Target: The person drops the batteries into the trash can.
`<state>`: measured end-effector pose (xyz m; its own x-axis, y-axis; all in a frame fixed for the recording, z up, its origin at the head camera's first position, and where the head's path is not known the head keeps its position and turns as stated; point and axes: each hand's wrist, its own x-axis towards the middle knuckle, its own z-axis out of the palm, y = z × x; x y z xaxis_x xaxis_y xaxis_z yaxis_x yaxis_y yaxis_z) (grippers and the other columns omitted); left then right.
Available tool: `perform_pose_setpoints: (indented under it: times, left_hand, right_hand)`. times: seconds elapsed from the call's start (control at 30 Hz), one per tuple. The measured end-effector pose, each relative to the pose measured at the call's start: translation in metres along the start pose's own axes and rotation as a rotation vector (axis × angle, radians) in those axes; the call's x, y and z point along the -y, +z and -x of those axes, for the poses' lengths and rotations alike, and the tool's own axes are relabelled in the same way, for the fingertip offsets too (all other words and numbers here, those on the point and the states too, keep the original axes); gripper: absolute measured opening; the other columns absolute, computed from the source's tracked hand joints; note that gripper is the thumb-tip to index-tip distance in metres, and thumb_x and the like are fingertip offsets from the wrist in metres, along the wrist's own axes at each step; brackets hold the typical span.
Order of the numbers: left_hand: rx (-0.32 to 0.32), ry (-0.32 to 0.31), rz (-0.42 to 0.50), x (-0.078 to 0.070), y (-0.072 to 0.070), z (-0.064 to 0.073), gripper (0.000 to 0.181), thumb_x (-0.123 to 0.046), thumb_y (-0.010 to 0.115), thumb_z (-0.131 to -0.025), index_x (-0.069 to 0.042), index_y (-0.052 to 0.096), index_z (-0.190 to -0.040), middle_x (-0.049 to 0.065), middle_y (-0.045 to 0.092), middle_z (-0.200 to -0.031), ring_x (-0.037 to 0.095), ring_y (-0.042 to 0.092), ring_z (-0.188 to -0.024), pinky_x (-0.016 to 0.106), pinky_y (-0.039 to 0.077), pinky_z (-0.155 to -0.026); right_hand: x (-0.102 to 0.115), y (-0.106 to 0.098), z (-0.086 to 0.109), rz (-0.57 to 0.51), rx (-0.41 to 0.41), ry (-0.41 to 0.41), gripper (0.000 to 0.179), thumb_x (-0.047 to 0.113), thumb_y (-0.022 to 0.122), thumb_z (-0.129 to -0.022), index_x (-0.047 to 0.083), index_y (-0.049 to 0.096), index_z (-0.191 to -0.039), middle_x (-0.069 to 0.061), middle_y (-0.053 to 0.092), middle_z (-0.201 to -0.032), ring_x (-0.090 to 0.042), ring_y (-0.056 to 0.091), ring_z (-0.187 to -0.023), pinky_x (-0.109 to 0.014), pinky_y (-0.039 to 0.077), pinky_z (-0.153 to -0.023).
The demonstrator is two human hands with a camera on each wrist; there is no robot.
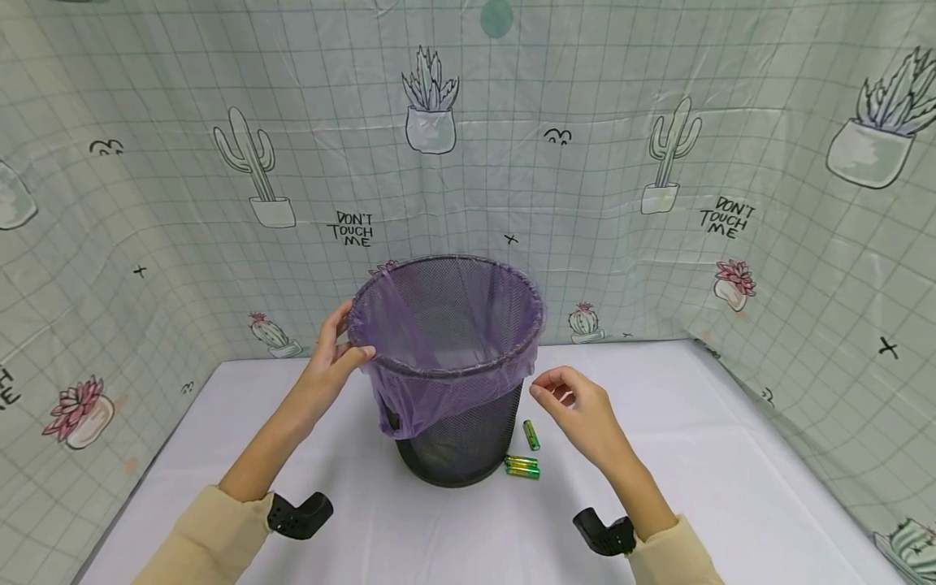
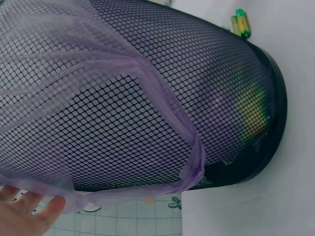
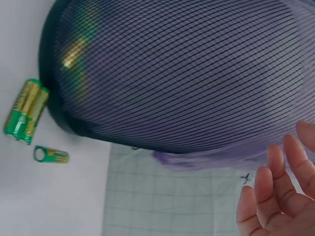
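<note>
A black mesh wastebasket (image 1: 468,455) stands upright, lined with a thin purple bag (image 1: 439,398) folded down over its rim. My left hand (image 1: 332,357) grips the rim at its left side, thumb at the near edge and fingers farther back. In the left wrist view, fingertips (image 2: 55,206) lie against the purple film. My right hand (image 1: 581,410) hovers just right of the wastebasket, fingers loosely bent and holding nothing. Below it, a single green-and-gold battery (image 1: 530,435) lies near the base. Two more batteries (image 1: 522,467) lie side by side against the base.
Through the mesh, yellow and green shapes (image 2: 253,110) show blurred at the wastebasket's bottom. The white tabletop (image 1: 351,528) surrounds the wastebasket. A cactus-print cloth (image 1: 497,187) hangs behind and along both sides.
</note>
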<state>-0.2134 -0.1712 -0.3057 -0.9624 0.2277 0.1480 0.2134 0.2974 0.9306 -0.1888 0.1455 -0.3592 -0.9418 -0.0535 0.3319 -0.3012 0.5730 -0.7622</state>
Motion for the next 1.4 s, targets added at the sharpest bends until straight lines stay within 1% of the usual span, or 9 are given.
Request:
perform_pose_setpoints:
  times: [0.2,0.33,0.57,0.77,0.97,1.13,1.4]
  left_hand:
    - [0.002,0.001,0.001,0.0,0.0,0.0,0.075,-0.023,0.044,-0.091,-0.018,-0.003,-0.15,0.014,0.0,-0.155,0.04,0.02,-0.139,0.06,0.016,-0.11]
    - [0.003,-0.001,0.002,-0.001,-0.001,0.0,0.076,-0.023,0.044,-0.091,-0.019,-0.003,-0.15,0.014,-0.001,-0.155,0.04,0.018,-0.139,0.06,0.015,-0.11]
    - [0.001,-0.002,0.0,0.0,0.0,0.0,0.075,-0.023,0.044,-0.091,-0.019,-0.003,-0.15,0.014,-0.001,-0.155,0.041,0.018,-0.139,0.06,0.015,-0.11]
    - [0.001,-0.007,-0.002,0.0,0.0,0.0,0.076,-0.023,0.044,-0.091,-0.02,-0.003,-0.15,0.014,-0.001,-0.155,0.04,0.019,-0.139,0.059,0.015,-0.11]
    - [0.001,-0.013,-0.003,0.0,0.0,0.0,0.076,-0.024,0.044,-0.091,-0.019,-0.004,-0.15,0.014,-0.002,-0.155,0.04,0.019,-0.139,0.06,0.015,-0.11]
    - [0.001,-0.009,-0.002,-0.001,0.0,0.0,0.076,-0.023,0.044,-0.091,-0.018,-0.004,-0.15,0.014,-0.002,-0.155,0.04,0.02,-0.138,0.06,0.015,-0.11]
    - [0.003,-0.017,-0.009,-0.001,-0.001,0.0,0.075,-0.024,0.043,-0.092,-0.02,-0.004,-0.15,0.014,-0.002,-0.155,0.041,0.018,-0.139,0.061,0.014,-0.109]
  right_hand:
    - [-0.02,0.006,0.005,0.014,0.021,0.077,0.012,0.018,0.062,-0.088,0.009,0.065,-0.094,-0.001,0.062,-0.084,-0.011,0.053,-0.08,-0.022,0.044,-0.071]
    - [-0.032,0.012,0.008,0.011,0.048,0.116,0.012,0.016,0.062,-0.087,0.008,0.065,-0.094,-0.001,0.062,-0.083,-0.011,0.053,-0.079,-0.023,0.044,-0.069]
    - [-0.05,0.023,0.016,0.03,0.14,0.195,0.014,0.012,0.065,-0.084,0.006,0.066,-0.096,-0.001,0.061,-0.083,-0.013,0.053,-0.078,-0.025,0.043,-0.064]
    - [-0.067,0.029,0.024,0.034,0.228,0.216,0.016,0.01,0.066,-0.082,0.003,0.065,-0.096,-0.001,0.062,-0.082,-0.013,0.052,-0.075,-0.025,0.041,-0.063]
    - [-0.08,0.033,0.031,0.01,0.306,0.232,0.018,0.007,0.066,-0.079,0.001,0.065,-0.096,-0.003,0.062,-0.078,-0.013,0.051,-0.07,-0.027,0.04,-0.061]
    - [-0.085,0.036,0.035,0.002,0.333,0.236,0.019,0.007,0.065,-0.077,0.001,0.065,-0.095,-0.003,0.061,-0.076,-0.013,0.05,-0.07,-0.028,0.039,-0.062]
    - [-0.094,0.042,0.037,-0.01,0.355,0.272,0.019,0.007,0.067,-0.077,0.003,0.065,-0.095,-0.002,0.058,-0.073,-0.014,0.047,-0.066,-0.027,0.037,-0.059]
